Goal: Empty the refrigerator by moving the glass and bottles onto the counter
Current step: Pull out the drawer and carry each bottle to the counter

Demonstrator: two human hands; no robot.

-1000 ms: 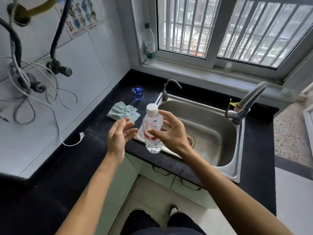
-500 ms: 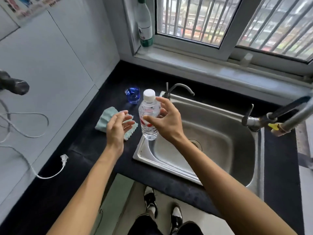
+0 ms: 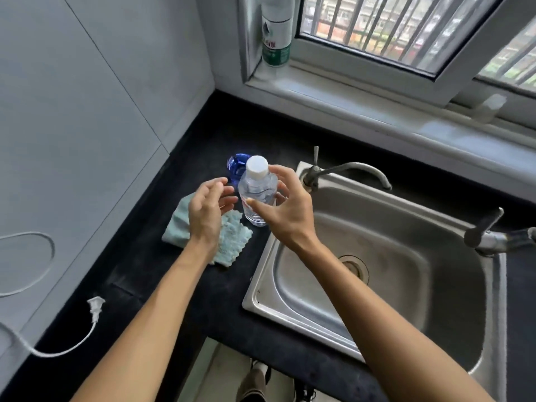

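Looking down from your head camera, you see a clear plastic bottle (image 3: 256, 195) with a white screw cap (image 3: 257, 167), standing upright over the black counter (image 3: 185, 309) just left of the steel sink (image 3: 377, 274); whether its base rests on the counter you cannot tell from here. Its walls are see-through and ribbed, with a trace of red label showing low on the side by your thumb. Your right hand (image 3: 285, 210) curls around the bottle from the right, thumb across the front and fingertips (image 3: 274, 171) arched near the cap, a loose half-closed hold that touches the plastic. Your left hand (image 3: 207, 211) floats just left of the bottle, fingers spread wide and holding nothing, a narrow gap between it and the plastic. Under that hand lies a pale green cloth (image 3: 232, 236), flat on the counter. Just behind the bottle sits a small blue glass (image 3: 236, 166), partly hidden by the cap. A slim faucet (image 3: 348, 172) curves over the sink's back rim. On the window sill stands a tall bottle with a green label (image 3: 276, 33), and a white plug (image 3: 95, 307) lies on the counter's left edge.
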